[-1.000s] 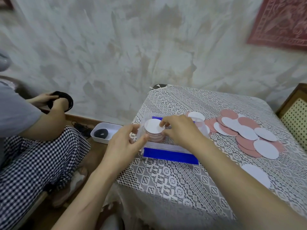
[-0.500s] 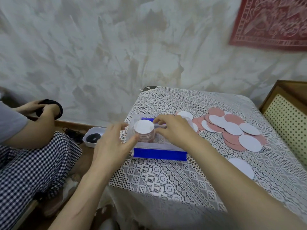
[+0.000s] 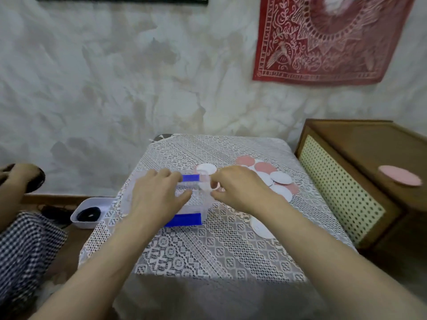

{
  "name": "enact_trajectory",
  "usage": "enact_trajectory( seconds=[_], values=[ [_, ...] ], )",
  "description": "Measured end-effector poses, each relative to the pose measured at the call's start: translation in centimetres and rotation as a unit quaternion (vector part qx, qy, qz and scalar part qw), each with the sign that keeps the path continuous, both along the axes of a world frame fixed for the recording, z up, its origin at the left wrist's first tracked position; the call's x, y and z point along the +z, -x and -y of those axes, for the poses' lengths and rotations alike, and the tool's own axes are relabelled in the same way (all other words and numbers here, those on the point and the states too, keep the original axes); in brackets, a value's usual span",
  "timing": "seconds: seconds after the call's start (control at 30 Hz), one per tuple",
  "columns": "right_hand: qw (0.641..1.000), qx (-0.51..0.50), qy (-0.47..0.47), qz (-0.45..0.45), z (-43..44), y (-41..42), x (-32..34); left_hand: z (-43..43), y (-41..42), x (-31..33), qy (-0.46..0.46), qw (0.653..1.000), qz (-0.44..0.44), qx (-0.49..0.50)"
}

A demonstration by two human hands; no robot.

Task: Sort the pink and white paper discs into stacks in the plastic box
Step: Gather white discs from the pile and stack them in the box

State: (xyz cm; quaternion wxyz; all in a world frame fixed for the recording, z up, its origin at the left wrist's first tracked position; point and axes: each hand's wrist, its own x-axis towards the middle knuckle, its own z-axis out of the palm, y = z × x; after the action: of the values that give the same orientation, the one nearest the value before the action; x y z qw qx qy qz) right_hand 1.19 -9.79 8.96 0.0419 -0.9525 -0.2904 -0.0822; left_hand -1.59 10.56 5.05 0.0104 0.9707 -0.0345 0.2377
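Seemingly the stacking step is in hand. The plastic box (image 3: 187,219), clear with blue strips, sits on the lace-covered worktop (image 3: 208,255), and both hands work at it. The left hand (image 3: 157,195) lies palm-down over the box's left part with its fingers fairly straight, hiding any stack beneath. The right hand (image 3: 240,190) draws its fingertips together at the box's right end. Because of blur I cannot tell whether they nip a disc, the box wall or nothing.

Loose discs (image 3: 275,179), pink and white, thin and flat, overlap just right of the box. A white disc (image 3: 205,168) lies behind the box and a stray disc (image 3: 261,227) lies to its front right, so much sorting remains, I judge. The next move calls for peeling a single sheet off the pile and laying it squarely on its own colour.

Left of the box, off the worktop, a white tray (image 3: 104,204) holds a black ring (image 3: 89,214).
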Motion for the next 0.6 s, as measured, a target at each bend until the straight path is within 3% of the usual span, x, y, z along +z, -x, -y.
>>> enact_trajectory(
  seconds=[0.27, 0.43, 0.6],
  values=[
    [0.995, -0.093, -0.022, -0.009, 8.3, 0.6, -0.2, 9.0, -1.3, -0.3, -0.019, 0.995, 0.005, -0.096],
    [0.987, -0.132, -0.025, -0.087, 12.1, 1.0, -3.0, 14.2, -1.1, -3.6, -0.030, 0.985, -0.035, -0.166],
    [0.978, -0.130, -0.041, -0.161, 13.1, 1.3, -6.0, 15.1, -0.8, -6.7, 0.011, 0.983, -0.069, -0.172]
  ],
)
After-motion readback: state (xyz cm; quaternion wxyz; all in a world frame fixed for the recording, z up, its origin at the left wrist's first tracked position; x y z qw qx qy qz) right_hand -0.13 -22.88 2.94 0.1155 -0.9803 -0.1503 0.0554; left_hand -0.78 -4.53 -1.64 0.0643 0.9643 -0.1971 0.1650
